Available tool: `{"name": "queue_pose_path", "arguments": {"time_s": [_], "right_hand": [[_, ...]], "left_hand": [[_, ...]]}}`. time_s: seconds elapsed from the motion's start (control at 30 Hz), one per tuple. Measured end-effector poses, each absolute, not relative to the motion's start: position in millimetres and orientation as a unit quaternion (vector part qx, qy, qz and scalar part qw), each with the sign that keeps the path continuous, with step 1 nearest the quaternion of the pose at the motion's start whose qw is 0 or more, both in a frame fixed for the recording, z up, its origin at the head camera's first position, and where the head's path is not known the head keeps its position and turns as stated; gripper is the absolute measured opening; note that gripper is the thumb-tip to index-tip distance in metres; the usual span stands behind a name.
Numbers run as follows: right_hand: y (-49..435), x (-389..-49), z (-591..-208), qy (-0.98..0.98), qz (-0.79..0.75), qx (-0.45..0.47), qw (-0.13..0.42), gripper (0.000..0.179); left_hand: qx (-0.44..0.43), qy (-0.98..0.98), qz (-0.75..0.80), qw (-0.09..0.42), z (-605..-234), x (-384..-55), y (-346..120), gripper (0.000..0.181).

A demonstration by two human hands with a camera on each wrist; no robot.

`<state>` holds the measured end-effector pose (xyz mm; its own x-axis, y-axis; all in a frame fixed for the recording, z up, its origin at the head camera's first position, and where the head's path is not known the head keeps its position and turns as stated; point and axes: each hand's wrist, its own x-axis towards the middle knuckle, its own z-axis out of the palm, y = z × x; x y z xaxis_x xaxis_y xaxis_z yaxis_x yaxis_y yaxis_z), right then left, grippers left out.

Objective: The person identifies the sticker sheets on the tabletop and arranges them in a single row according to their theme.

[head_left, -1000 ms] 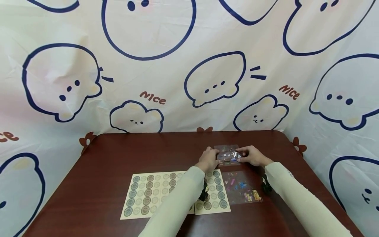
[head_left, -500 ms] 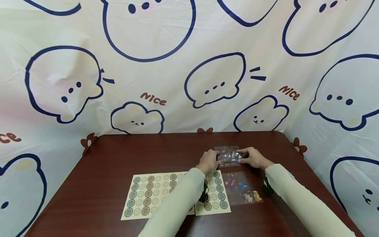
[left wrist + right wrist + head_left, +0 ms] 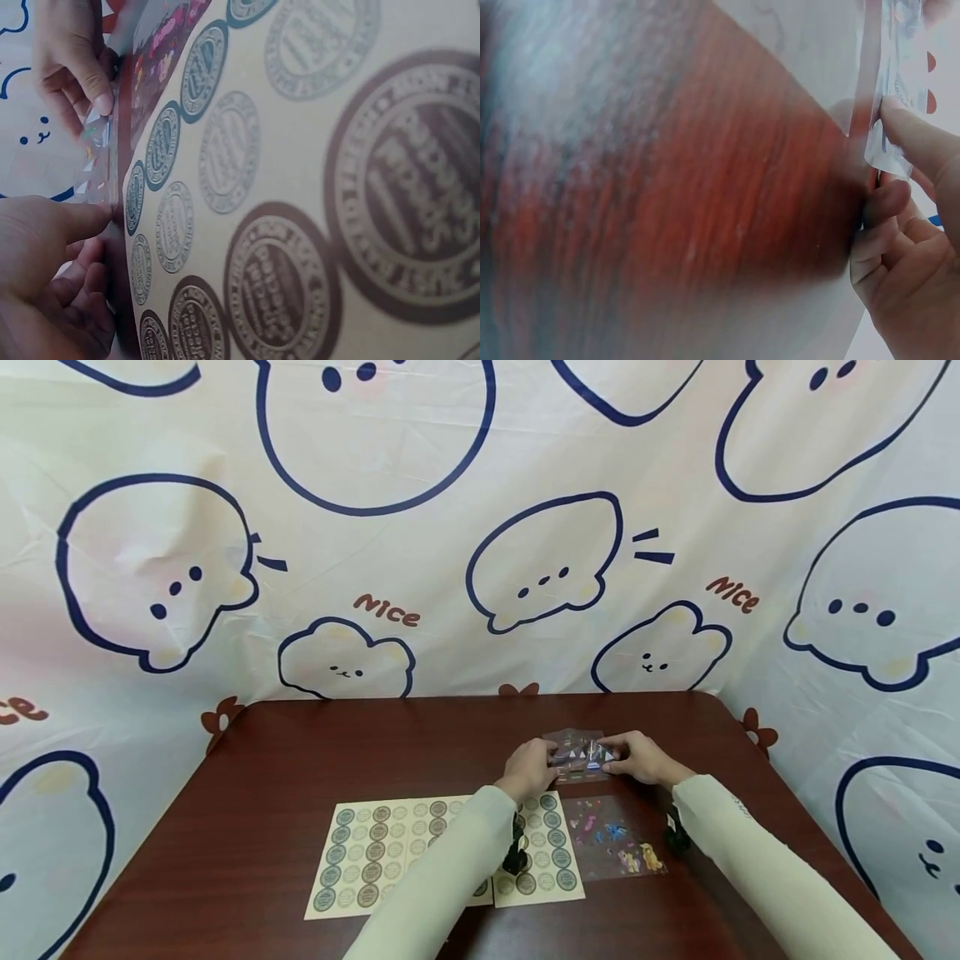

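A clear plastic sticker sheet (image 3: 577,752) with small shiny shapes lies between my hands toward the back right of the table. My left hand (image 3: 527,770) pinches its left edge, thumb toward me. On the opposite edge, my right hand (image 3: 642,758) pinches the sheet between thumb and fingers. The left wrist view catches both hands on this clear sheet (image 3: 96,150). In the right wrist view, the right thumb presses on the sheet's corner (image 3: 889,157), with fingers curled beneath. Its surface looks slightly buckled.
Nearer to me lies another clear sheet (image 3: 600,852) with colourful pony stickers. Left of it are cream sheets of round labels (image 3: 360,852), partly hidden by my left sleeve. The dark wooden table (image 3: 225,827) meets a printed cloth (image 3: 435,552) at the back.
The clear sheet between my hands has gone from fairly flat to slightly bowed and wrinkled, mostly along its far edge. Both hands have hardly moved and keep their grip.
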<state>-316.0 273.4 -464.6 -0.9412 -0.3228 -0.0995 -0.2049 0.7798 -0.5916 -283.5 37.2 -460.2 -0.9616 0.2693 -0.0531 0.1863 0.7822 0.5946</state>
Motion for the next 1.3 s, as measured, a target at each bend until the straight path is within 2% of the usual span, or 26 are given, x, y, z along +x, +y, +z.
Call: {"name": "queue_pose_path", "arguments": {"time_s": [0.37, 0.6, 0.83, 1.3], "right_hand": [[274, -316, -464, 0.934, -0.317, -0.137, 0.093, 0.05], [279, -316, -452, 0.926, -0.342, -0.14, 0.079, 0.053], [288, -313, -444, 0.925, -0.352, -0.118, 0.077, 0.053], [307, -286, -431, 0.921, -0.35, -0.167, 0.038, 0.051]], "left_hand": [[0.119, 0.921, 0.366, 0.065, -461, -286, 34, 0.044], [0.125, 0.911, 0.391, 0.041, -457, -284, 35, 0.043], [0.127, 0.9, 0.416, 0.041, -451, -279, 42, 0.043], [0.153, 0.882, 0.445, 0.022, -439, -260, 49, 0.041]]}}
